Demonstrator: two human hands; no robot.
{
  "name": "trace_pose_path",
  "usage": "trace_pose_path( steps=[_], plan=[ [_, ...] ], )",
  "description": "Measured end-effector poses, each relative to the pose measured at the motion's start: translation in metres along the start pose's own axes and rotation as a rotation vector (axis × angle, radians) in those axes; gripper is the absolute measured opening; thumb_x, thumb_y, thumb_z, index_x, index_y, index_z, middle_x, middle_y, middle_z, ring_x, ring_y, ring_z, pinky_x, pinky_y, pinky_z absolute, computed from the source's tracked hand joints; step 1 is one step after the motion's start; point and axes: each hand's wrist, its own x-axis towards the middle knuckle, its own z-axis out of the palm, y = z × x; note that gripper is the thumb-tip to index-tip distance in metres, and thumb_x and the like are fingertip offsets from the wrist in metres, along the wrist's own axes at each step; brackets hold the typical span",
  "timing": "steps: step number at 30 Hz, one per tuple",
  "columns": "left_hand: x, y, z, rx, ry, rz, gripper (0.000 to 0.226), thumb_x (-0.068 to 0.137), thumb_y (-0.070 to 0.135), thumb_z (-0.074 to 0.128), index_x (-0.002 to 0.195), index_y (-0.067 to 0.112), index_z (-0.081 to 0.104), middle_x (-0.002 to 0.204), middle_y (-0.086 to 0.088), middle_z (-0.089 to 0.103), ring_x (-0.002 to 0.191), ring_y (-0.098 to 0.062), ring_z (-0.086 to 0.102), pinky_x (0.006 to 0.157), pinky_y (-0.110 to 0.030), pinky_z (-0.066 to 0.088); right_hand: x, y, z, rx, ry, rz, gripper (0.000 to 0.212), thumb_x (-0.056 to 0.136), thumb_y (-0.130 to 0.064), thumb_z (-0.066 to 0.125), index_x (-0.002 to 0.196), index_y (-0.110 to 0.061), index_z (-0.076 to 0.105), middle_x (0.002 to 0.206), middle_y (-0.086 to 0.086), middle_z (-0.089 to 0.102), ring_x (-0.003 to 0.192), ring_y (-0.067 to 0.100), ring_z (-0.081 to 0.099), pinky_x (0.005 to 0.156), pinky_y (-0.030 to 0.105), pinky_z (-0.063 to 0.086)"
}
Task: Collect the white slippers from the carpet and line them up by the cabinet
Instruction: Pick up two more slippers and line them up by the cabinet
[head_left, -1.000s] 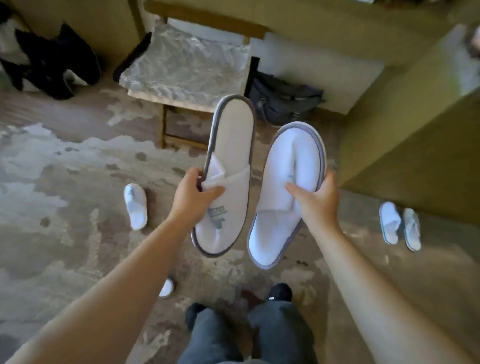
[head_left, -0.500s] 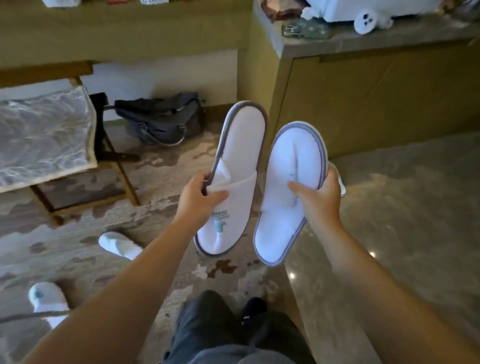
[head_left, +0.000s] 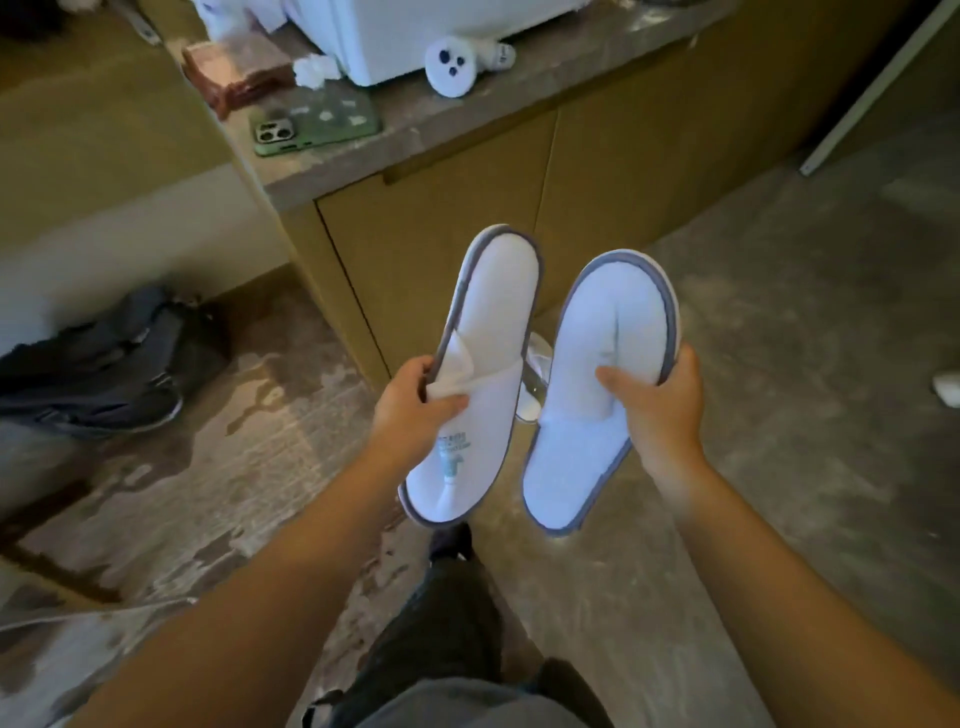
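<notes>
**2 slippers held up in front of the cabinet**

Nearest the camera are the person's dark trousers (head_left: 447, 623) and 2 bare forearms reaching forward. The left hand (head_left: 410, 410) grips the left slipper (head_left: 478, 374) at its strap edge, thumb across the upper and fingers curled behind the grey rim. The right hand (head_left: 657, 410) grips the right slipper (head_left: 597, 384) at its outer rim, thumb lying on the white footbed. Both slippers are in the air above the floor, side by side and not touching. Each long axis runs near to far, tilted slightly to the right; the closed toes point down toward the person and the heels point up toward the cabinet. The left slipper carries a small printed logo on its upper.

In the gap between them, part of a 3rd slipper (head_left: 532, 379) shows on the floor at the foot of the cabinet (head_left: 467, 208). A white object (head_left: 948, 389) lies at the right edge of the view, too cropped to identify. To the left, a dark bag (head_left: 98, 364) rests on the patterned carpet (head_left: 234, 467).

Farthest off, the cabinet's stone surface (head_left: 519, 88) holds 1 green phone (head_left: 317, 124) lying face down, 1 brown folded item (head_left: 228, 73), 1 white box (head_left: 415, 26) and 1 white round plug (head_left: 451, 67).
</notes>
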Motion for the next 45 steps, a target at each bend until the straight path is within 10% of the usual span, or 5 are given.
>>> trace_pose_path(
  steps=[11,20,34,45],
  plan=[
    [0.156,0.133,0.147,0.079,-0.228,0.075,0.036,0.078,0.015,0.065,0.11,0.013,0.049,0.1,0.0,0.055,0.092,-0.019,0.054,0.075,-0.034,0.044,0.2,-0.005,-0.081,-0.029,0.232,0.077,0.054,0.066,-0.014,0.076,0.111,-0.012,0.046,0.102,-0.002,0.048,0.093,0.016,0.05,0.076,0.03,0.043],
    [0.244,0.193,0.305,0.004,0.039,-0.079,0.038,0.078,0.016,0.065,0.109,0.006,0.046,0.095,-0.004,0.054,0.081,-0.017,0.052,0.056,-0.02,0.039,0.393,0.011,-0.157,-0.045,0.013,0.095,0.049,0.066,-0.009,0.076,0.105,-0.012,0.046,0.1,0.0,0.051,0.091,0.016,0.053,0.073,0.026,0.045],
    [0.382,0.205,0.401,-0.027,0.091,-0.331,0.024,0.079,0.019,0.063,0.093,0.022,0.043,0.08,0.007,0.053,0.082,-0.017,0.052,0.06,-0.025,0.039,0.611,0.038,-0.144,-0.186,-0.171,0.113,0.051,0.066,-0.015,0.076,0.095,-0.027,0.036,0.089,-0.01,0.046,0.085,0.012,0.049,0.057,0.013,0.04],
    [0.512,0.17,0.503,-0.025,0.089,-0.399,0.026,0.079,0.021,0.063,0.098,0.016,0.046,0.086,0.002,0.055,0.083,-0.018,0.054,0.07,-0.032,0.043,0.772,0.137,-0.108,-0.246,-0.299,0.133,0.055,0.067,-0.015,0.076,0.112,-0.013,0.044,0.103,-0.001,0.048,0.092,0.016,0.05,0.072,0.029,0.048]
  ],
)
